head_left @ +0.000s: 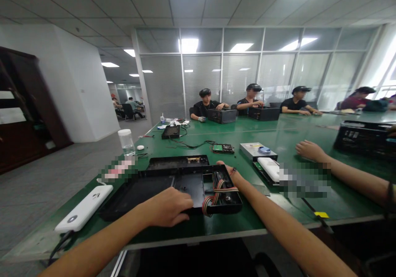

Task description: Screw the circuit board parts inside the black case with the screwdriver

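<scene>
A shallow black plastic case (188,186) lies open-side up before me at the near edge of the green table. My left hand (168,207) is closed over its front rim, fingers curled inward and thumb outside. At the far right corner my right hand (230,172) holds the case's side; most of its fingers are hidden behind the wall. Inside the right end runs a striped ribbon cable (220,189), looped over the front wall beside a rectangular cutout. Behind the case lies a second flat black panel (179,161) with a small brass-coloured connector piece.
White power bank (85,209) at left, with a cable; clear jar (126,143) behind it. A hard drive (223,148), a silver drive box (258,151) and another white power bank (269,168) stand right. A co-worker's hand (311,150) rests near a black chassis (361,140). Several people sit opposite.
</scene>
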`<state>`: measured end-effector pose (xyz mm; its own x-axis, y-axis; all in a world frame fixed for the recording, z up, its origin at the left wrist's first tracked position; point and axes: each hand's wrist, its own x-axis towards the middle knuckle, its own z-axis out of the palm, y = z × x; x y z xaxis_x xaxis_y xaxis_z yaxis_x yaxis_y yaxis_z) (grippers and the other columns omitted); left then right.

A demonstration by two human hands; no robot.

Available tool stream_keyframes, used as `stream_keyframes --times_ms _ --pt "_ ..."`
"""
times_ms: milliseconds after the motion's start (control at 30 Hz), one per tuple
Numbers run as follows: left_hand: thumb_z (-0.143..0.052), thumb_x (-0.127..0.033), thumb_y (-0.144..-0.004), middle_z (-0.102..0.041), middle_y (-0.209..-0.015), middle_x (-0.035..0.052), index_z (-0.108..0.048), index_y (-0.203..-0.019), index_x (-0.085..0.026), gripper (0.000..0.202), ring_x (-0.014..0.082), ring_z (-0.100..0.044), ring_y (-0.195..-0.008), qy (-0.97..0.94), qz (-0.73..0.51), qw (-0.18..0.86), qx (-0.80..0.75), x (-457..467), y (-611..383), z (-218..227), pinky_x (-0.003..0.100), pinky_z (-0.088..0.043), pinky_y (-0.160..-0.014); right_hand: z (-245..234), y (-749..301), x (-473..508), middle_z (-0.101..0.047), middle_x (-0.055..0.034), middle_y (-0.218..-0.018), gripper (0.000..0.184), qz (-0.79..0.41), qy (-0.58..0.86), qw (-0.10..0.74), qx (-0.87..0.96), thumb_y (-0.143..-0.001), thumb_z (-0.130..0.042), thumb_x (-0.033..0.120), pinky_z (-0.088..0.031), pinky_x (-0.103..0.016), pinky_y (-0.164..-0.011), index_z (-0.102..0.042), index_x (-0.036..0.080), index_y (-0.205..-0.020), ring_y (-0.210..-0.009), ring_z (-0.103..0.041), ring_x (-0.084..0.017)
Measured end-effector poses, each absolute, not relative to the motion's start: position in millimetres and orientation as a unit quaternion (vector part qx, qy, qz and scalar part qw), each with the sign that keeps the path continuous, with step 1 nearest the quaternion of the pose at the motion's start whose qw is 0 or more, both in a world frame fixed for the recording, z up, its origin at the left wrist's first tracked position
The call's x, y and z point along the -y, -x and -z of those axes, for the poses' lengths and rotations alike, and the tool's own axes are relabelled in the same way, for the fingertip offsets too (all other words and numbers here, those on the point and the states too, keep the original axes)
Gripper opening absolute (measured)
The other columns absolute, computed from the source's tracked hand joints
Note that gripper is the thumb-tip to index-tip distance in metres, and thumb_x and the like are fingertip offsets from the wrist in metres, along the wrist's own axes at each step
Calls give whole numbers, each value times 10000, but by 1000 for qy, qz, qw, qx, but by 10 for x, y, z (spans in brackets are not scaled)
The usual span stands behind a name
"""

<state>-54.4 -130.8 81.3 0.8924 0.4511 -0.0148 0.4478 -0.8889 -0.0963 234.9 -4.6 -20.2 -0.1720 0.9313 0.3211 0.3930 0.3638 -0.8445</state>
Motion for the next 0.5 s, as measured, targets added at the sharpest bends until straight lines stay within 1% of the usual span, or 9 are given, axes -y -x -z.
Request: stream_keyframes --times_ms 33,100,133,167,233,333,367,433,500 --pt "-500 -339 -804 -572 -811 22 -509 -849 -195 152 168 -554 -745 971 -23 42 234 1326 557 -778 250 -385 -636 203 -2452 -1 -554 -54 -985 208 -274 491 414 716 -725 -581 261 -406 -265 -766 -578 187 -920 -850 -538 -172" --pt "-516 -342 -792 -578 -815 29 -514 -857 -194 162 173 -558 -750 970 -34 35 236 1362 572 -709 254 -391 -640 212 -2645 -98 -532 -62 -1018 178 -161 542 342 751 -733 -560 274 -389 -247 -751 -585 186 -887 -834 -537 -158" --pt "-528 -342 -783 -582 -814 32 -518 -858 -194 166 176 -560 -751 971 -39 31 235 1378 575 -673 255 -394 -642 222 -2722 -142 -535 -65 -1000 162 -112 565 316 754 -743 -543 289 -384 -242 -737 -590 183 -856 -815 -537 -152" --pt "-541 -341 -774 -586 -813 33 -523 -857 -196 168 178 -562 -752 971 -43 28 234 1389 578 -636 256 -398 -644 234 -2779 -179 -547 -64 -953 160 -80 581 306 750 -749 -531 310 -380 -239 -720 -593 179 -819 -791 -534 -150" --pt "-566 -330 -753 -596 -808 33 -538 -859 -201 169 182 -566 -757 969 -51 25 239 1387 581 -560 259 -404 -650 264 -2826 -226 -566 -46 -801 197 -79 586 345 729 -741 -531 360 -376 -237 -682 -589 172 -730 -726 -520 -151" --pt "-611 -349 -704 -608 -790 37 -574 -843 -205 204 196 -570 -753 958 -70 20 277 1279 581 -486 263 -408 -636 297 -2725 -216 -524 2 -597 301 -127 548 416 714 -733 -505 446 -364 -235 -607 -566 168 -635 -594 -469 -140" --pt "-629 -386 -676 -610 -780 39 -586 -823 -201 239 199 -571 -738 952 -79 10 295 1208 578 -483 260 -406 -615 301 -2657 -195 -513 12 -569 327 -142 532 421 721 -739 -486 463 -358 -232 -589 -564 166 -626 -563 -452 -133" --pt "-633 -490 -629 -610 -750 35 -602 -792 -194 340 187 -567 -680 941 -99 -36 321 1016 559 -508 243 -397 -563 301 -2503 -141 -520 16 -573 356 -158 500 405 749 -754 -455 476 -348 -225 -572 -573 161 -637 -546 -442 -122" --pt "-574 -567 -647 -607 -733 21 -602 -808 -189 412 157 -555 -631 937 -98 -92 323 770 527 -552 223 -390 -539 293 -2367 -90 -543 5 -619 359 -157 477 382 775 -757 -450 481 -344 -223 -574 -584 161 -664 -569 -456 -123"
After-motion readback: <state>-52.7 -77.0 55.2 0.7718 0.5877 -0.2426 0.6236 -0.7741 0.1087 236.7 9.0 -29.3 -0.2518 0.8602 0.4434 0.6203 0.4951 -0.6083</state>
